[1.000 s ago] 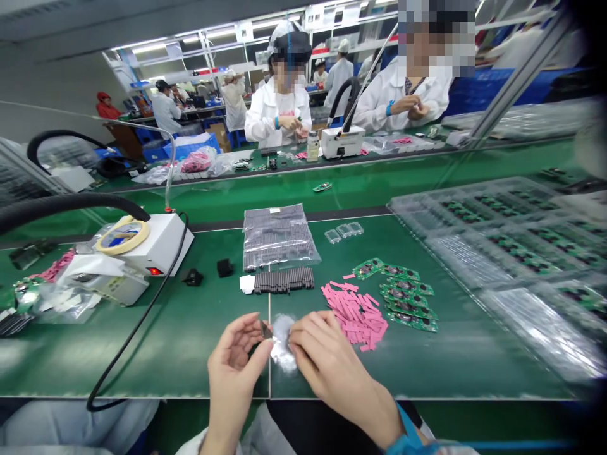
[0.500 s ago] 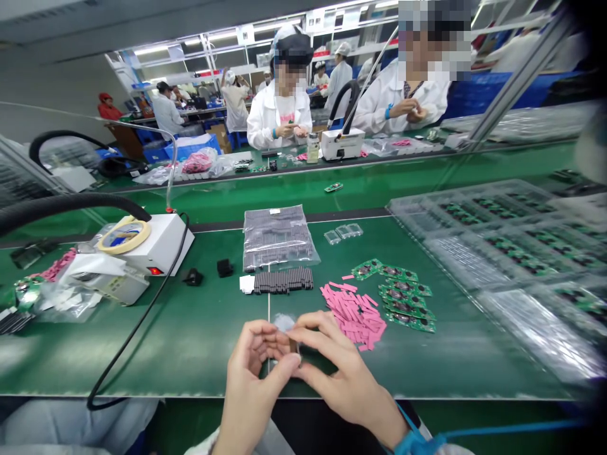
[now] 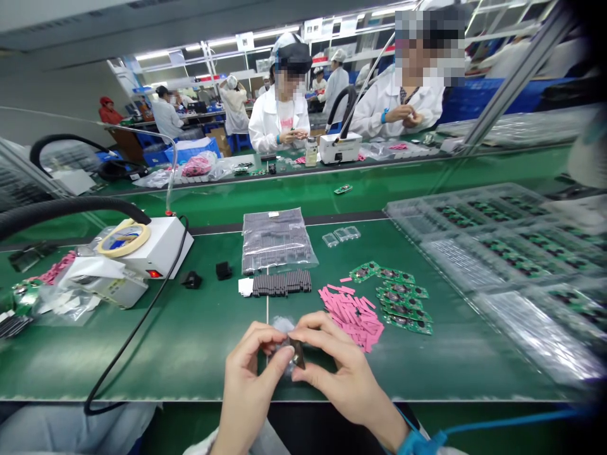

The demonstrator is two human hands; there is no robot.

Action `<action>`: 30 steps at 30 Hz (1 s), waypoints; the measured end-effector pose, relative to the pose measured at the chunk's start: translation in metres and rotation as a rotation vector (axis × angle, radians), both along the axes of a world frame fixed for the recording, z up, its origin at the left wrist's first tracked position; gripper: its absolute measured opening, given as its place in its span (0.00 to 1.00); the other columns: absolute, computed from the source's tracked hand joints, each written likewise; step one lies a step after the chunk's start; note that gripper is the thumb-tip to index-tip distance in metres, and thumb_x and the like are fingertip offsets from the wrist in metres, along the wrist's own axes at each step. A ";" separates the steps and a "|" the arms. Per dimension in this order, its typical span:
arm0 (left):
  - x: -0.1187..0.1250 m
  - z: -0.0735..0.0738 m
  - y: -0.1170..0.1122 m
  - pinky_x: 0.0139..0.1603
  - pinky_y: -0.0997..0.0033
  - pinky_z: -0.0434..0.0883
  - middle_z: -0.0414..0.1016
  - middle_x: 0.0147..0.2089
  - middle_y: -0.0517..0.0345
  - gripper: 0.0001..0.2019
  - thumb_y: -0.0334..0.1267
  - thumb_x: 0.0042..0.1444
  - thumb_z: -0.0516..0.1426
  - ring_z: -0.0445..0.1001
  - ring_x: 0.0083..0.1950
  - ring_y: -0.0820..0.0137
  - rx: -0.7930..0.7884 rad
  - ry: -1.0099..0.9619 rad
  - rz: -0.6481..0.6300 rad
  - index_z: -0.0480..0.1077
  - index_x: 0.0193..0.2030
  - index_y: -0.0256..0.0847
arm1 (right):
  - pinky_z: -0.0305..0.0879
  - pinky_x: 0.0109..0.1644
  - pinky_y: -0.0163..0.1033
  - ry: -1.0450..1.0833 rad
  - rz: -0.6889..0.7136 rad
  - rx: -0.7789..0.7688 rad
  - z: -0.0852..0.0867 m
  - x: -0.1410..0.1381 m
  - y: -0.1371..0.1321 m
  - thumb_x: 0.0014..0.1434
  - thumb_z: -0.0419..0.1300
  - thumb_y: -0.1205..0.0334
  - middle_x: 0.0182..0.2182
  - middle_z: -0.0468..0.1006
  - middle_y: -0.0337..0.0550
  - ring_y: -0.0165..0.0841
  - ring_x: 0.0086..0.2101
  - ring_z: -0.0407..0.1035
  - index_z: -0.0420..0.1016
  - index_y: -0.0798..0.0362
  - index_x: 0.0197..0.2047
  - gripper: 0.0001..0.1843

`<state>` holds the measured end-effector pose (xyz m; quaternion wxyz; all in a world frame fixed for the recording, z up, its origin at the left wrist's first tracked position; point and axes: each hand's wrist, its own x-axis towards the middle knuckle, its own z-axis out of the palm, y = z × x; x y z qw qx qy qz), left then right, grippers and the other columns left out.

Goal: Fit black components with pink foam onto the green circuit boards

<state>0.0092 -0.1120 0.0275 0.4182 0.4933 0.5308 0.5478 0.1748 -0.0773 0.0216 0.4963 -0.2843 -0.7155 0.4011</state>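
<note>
Pinching a small dark piece (image 3: 298,354), my two hands meet over the near part of the green bench (image 3: 165,366). The thumb and fingertips of my left hand (image 3: 256,360) are closed on the piece's left side; those of my right hand (image 3: 327,357) grip its upper and lower edges. The piece stands on edge, slightly tilted, and its underside is too small to make out. Just beyond it, partly hidden by my fingers, lies crumpled clear plastic (image 3: 283,324). A blue strap (image 3: 415,440) circles my right wrist.

Farther from me, a row of black strips (image 3: 282,284) lies with a white tab (image 3: 245,287) at its left end, and behind it a bag (image 3: 277,240) of similar strips. Right of the row is a heap of pink strips (image 3: 351,316), and beside that, overlapping circuit boards (image 3: 403,306). Clear covers (image 3: 341,236) lie right of the bag; two black blocks (image 3: 224,270) sit to its left. At far left, a tape roll (image 3: 124,240) rests on a white box (image 3: 164,246); at far right are clear trays (image 3: 455,253) holding boards. Across the bench, two co-workers (image 3: 282,120) in white coats hold their hands together.
</note>
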 end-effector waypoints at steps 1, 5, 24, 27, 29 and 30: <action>-0.001 0.000 0.001 0.38 0.72 0.67 0.70 0.34 0.60 0.01 0.36 0.56 0.64 0.69 0.36 0.69 -0.005 -0.003 -0.002 0.77 0.35 0.44 | 0.73 0.49 0.41 0.000 0.002 -0.002 0.000 0.000 0.000 0.59 0.69 0.63 0.43 0.75 0.44 0.36 0.44 0.73 0.77 0.45 0.52 0.17; -0.003 0.004 0.004 0.38 0.72 0.67 0.71 0.33 0.59 0.03 0.37 0.54 0.65 0.70 0.36 0.68 -0.057 -0.041 -0.037 0.76 0.31 0.43 | 0.72 0.48 0.41 -0.009 0.005 0.009 0.001 0.001 0.000 0.60 0.69 0.59 0.42 0.76 0.43 0.36 0.43 0.72 0.78 0.45 0.51 0.16; -0.007 0.002 0.005 0.36 0.74 0.68 0.69 0.31 0.60 0.09 0.41 0.50 0.69 0.68 0.33 0.69 -0.098 -0.119 -0.041 0.75 0.28 0.42 | 0.71 0.50 0.47 -0.014 0.009 -0.028 0.005 0.002 -0.002 0.59 0.68 0.49 0.40 0.78 0.46 0.39 0.43 0.74 0.80 0.48 0.49 0.18; -0.008 0.004 0.005 0.36 0.75 0.67 0.67 0.30 0.61 0.10 0.41 0.51 0.68 0.68 0.33 0.70 -0.119 -0.142 -0.077 0.74 0.27 0.41 | 0.70 0.49 0.46 -0.018 0.021 -0.019 0.006 0.002 -0.002 0.59 0.67 0.47 0.39 0.78 0.45 0.37 0.41 0.74 0.80 0.48 0.47 0.18; -0.010 0.006 0.007 0.37 0.75 0.67 0.67 0.30 0.61 0.11 0.41 0.52 0.67 0.67 0.33 0.70 -0.140 -0.148 -0.126 0.73 0.27 0.41 | 0.70 0.49 0.46 -0.019 0.035 -0.013 0.006 0.002 -0.002 0.59 0.67 0.46 0.39 0.78 0.45 0.37 0.40 0.73 0.81 0.48 0.47 0.18; -0.010 0.007 0.007 0.37 0.75 0.67 0.67 0.30 0.60 0.11 0.42 0.53 0.67 0.67 0.34 0.70 -0.147 -0.142 -0.152 0.72 0.27 0.41 | 0.70 0.49 0.46 -0.021 0.041 -0.011 0.006 0.002 -0.002 0.59 0.67 0.46 0.39 0.78 0.45 0.37 0.40 0.73 0.81 0.48 0.47 0.18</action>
